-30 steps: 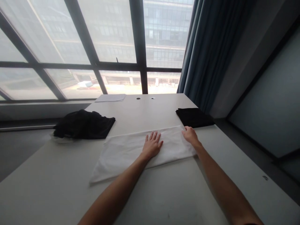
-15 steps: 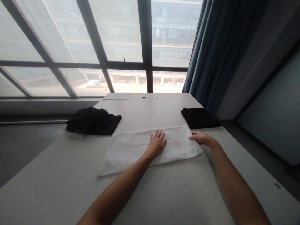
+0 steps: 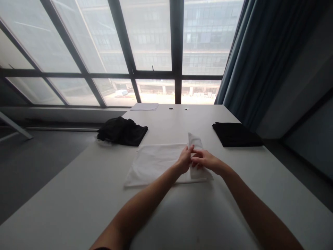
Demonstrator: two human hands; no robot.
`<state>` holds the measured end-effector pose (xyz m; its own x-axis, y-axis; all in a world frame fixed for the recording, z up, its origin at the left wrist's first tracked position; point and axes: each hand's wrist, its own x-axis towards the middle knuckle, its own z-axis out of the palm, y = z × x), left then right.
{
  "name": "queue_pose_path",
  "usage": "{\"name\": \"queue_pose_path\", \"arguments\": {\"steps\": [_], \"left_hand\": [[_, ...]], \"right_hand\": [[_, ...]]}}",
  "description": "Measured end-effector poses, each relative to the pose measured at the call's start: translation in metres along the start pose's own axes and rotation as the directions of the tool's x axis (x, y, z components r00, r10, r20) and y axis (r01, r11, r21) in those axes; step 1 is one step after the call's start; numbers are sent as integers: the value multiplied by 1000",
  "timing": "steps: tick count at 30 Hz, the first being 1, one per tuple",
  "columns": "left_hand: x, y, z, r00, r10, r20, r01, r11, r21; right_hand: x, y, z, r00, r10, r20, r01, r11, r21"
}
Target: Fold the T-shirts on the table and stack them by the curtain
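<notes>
A folded white cloth (image 3: 158, 159) lies across the table in front of me, with its right end turned up and over to the left as a narrow flap (image 3: 195, 141). My left hand (image 3: 184, 160) stands on edge at the flap's left border, thumb uppermost, closed on the fabric there; its other fingers are partly hidden. Right beside it, my right hand (image 3: 206, 161) holds the flap from the right with bent fingers. The two hands' fingertips meet or nearly meet over the flap.
A rumpled black cloth (image 3: 122, 132) lies at the left table edge, some white fabric under it. Neatly folded black cloth (image 3: 236, 134) sits on the right. White sheets (image 3: 144, 106) lie at the table's (image 3: 169, 126) far end. Beyond are windows and a blue curtain (image 3: 241, 69).
The white cloth's right end has been lifted and folded leftward by my right hand. My left hand has gone from lying flat to standing at the fold. The view has turned left.
</notes>
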<state>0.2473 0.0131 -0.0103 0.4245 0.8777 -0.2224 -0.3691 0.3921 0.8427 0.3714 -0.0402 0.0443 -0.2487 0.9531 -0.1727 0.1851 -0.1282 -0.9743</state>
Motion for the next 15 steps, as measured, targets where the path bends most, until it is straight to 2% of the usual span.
{"name": "queue_pose_path", "arguments": {"steps": [2, 4, 7, 9, 12, 15], "left_hand": [[2, 0, -5, 999, 26, -39, -24, 999, 37], [1, 8, -9, 998, 40, -55, -37, 997, 69], [-6, 34, -15, 997, 75, -31, -72, 995, 72], [-16, 60, -23, 993, 119, 2, -118, 991, 68], [-33, 104, -47, 992, 121, 27, -122, 989, 77], [-53, 142, -87, 997, 71, 13, -72, 993, 98]], "right_hand": [[0, -3, 1, 999, 10, -39, -10, 1000, -14], [-3, -7, -6, 981, -26, -195, 15, 998, -59], [-13, -14, -13, 923, -197, -330, 129, 968, -216], [-22, -17, -8, 892, -338, -300, 228, 909, -348], [-30, -11, 18, 859, -491, -147, 351, 772, -530], [-26, 14, 57, 852, -514, -99, 324, 666, -672]]}}
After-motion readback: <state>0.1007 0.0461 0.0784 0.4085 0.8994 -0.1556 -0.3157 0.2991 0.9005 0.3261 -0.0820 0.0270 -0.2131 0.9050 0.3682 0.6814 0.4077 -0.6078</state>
